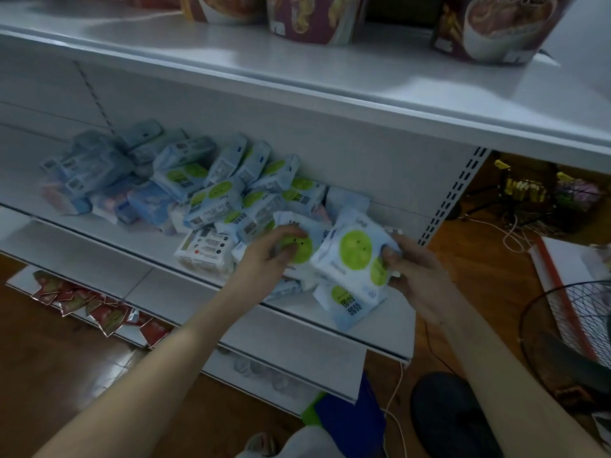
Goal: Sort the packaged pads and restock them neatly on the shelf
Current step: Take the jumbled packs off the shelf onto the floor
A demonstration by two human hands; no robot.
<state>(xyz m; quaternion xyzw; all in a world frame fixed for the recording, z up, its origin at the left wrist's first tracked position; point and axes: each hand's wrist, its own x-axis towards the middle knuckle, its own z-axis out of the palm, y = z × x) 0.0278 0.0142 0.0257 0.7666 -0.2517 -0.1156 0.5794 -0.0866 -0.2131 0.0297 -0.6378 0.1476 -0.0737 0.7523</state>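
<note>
A loose heap of pad packs (211,193), white-blue with green circles, lies on the middle white shelf (99,256). Bluish and pinkish packs (96,173) are piled at the heap's left end. My left hand (274,256) grips one green-circle pack (304,239) at the heap's right end. My right hand (413,269) holds another green-circle pack (353,256) by its right side, tilted just above the shelf. One more pack (347,305) lies under it at the shelf's front edge.
Large snack tubs (489,28) stand on the upper shelf (297,71). Red sachets (82,302) lie on the lowest shelf. A fan grille (575,325), cables and a dark round base (449,418) sit on the wooden floor to the right.
</note>
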